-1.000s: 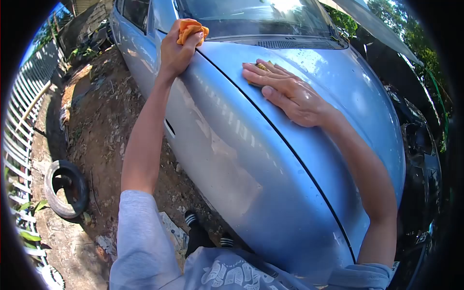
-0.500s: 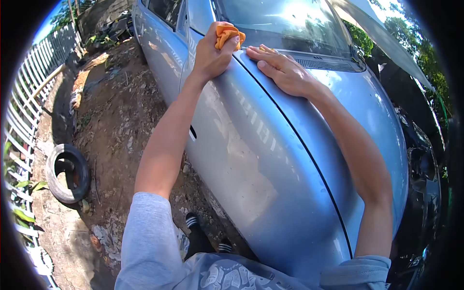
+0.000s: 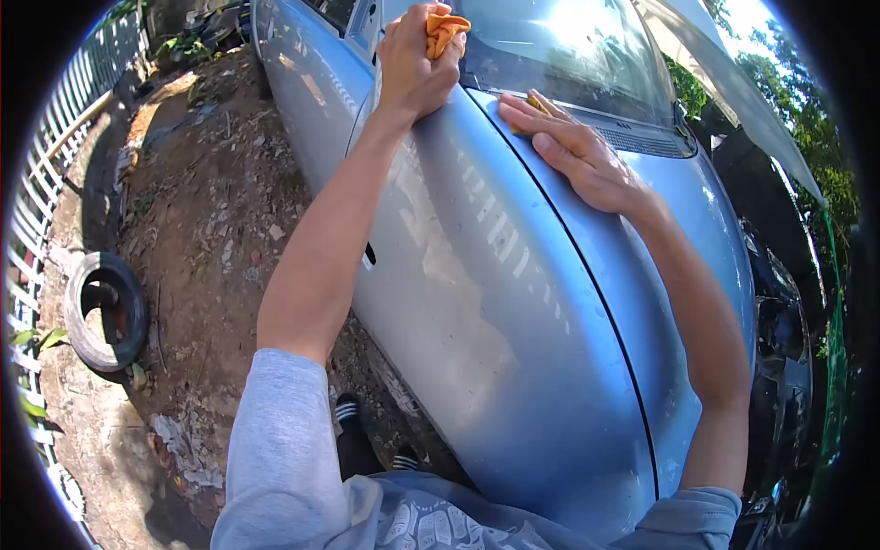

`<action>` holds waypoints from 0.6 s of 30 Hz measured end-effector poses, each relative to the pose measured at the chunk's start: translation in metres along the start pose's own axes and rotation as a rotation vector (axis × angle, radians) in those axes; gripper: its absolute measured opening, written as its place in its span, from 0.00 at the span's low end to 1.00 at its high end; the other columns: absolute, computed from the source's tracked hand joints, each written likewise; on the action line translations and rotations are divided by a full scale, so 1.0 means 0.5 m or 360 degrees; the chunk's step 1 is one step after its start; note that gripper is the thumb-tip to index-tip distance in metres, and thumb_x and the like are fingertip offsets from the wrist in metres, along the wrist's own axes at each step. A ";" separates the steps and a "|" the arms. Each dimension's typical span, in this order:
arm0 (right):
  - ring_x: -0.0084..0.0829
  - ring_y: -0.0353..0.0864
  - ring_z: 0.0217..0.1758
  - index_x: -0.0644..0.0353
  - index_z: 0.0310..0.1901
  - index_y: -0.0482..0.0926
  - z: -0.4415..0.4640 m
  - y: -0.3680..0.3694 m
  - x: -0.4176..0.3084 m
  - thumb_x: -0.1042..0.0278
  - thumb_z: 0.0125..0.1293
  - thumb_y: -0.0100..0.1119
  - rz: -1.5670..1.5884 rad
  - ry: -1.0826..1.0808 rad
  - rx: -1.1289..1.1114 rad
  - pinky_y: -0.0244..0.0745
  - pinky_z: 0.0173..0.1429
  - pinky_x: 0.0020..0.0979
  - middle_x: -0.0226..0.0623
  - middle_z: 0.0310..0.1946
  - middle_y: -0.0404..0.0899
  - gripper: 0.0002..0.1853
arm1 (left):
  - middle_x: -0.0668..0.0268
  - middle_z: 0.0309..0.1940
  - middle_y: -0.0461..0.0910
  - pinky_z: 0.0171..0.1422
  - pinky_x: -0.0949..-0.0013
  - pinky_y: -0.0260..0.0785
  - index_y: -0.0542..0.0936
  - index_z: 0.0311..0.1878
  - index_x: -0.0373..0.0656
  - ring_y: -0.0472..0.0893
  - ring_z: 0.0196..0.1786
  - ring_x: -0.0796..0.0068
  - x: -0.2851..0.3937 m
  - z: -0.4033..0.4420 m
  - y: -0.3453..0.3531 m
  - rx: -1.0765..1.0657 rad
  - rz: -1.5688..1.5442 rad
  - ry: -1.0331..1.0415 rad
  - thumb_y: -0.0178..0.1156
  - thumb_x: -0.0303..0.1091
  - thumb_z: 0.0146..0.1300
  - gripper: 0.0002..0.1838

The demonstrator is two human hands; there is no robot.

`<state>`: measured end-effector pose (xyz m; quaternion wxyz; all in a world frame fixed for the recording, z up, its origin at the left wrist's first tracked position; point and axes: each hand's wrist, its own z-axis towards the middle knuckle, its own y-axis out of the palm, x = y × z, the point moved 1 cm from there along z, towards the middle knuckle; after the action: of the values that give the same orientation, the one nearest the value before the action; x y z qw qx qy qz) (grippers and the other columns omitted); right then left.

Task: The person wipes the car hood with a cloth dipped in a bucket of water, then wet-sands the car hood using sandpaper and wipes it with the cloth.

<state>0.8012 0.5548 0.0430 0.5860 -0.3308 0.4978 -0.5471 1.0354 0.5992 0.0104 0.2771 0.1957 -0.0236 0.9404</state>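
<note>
An orange cloth (image 3: 445, 33) is bunched up in my left hand (image 3: 417, 66), whose fingers wrap round it near the back corner of the fender. My right hand (image 3: 582, 158) lies flat on the silver-blue car hood (image 3: 550, 197), a little below the windshield. Under its fingers a yellowish cloth or pad (image 3: 539, 103) shows in part; the palm hides the rest. A dark seam between fender (image 3: 458, 302) and hood runs between my two hands.
The windshield (image 3: 568, 46) rises beyond the hood. On the dirt at the left lies an old tire (image 3: 105, 312), beside a white fence (image 3: 46, 183). Dark car parts (image 3: 784, 339) stand at the right, under a grey sheet (image 3: 733, 92).
My right hand has slid over the hood, first up toward the fender seam, then slightly back to the right. My left hand keeps the orange cloth and sits higher in view.
</note>
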 end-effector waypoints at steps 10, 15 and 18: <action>0.40 0.39 0.83 0.40 0.68 0.72 0.071 0.011 0.005 0.50 0.77 0.41 0.0080 0.0104 0.0009 0.38 0.81 0.43 0.36 0.80 0.45 0.22 | 0.47 0.39 0.79 0.53 0.51 0.70 0.80 0.50 0.44 0.78 0.45 0.44 -0.055 -0.005 0.010 -0.0103 0.0236 -0.0206 0.62 0.36 0.57 0.17; 0.41 0.39 0.83 0.39 0.69 0.71 0.050 0.004 0.016 0.50 0.78 0.41 0.0020 0.0093 -0.0010 0.41 0.81 0.41 0.37 0.79 0.45 0.22 | 0.46 0.41 0.78 0.54 0.49 0.69 0.79 0.51 0.43 0.76 0.48 0.42 -0.063 -0.003 0.025 0.0032 0.0508 -0.0242 0.64 0.36 0.54 0.20; 0.41 0.39 0.83 0.39 0.69 0.70 0.079 0.015 0.008 0.53 0.78 0.39 -0.0045 0.0157 0.0001 0.37 0.81 0.44 0.37 0.79 0.47 0.22 | 0.45 0.43 0.76 0.55 0.47 0.67 0.76 0.50 0.40 0.74 0.50 0.41 -0.098 -0.022 0.030 -0.0009 0.0469 -0.0240 0.65 0.34 0.49 0.22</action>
<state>0.8403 0.5462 0.0464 0.5529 -0.3102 0.5212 -0.5713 1.0613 0.5630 -0.0177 0.1341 0.2594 -0.0754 0.9534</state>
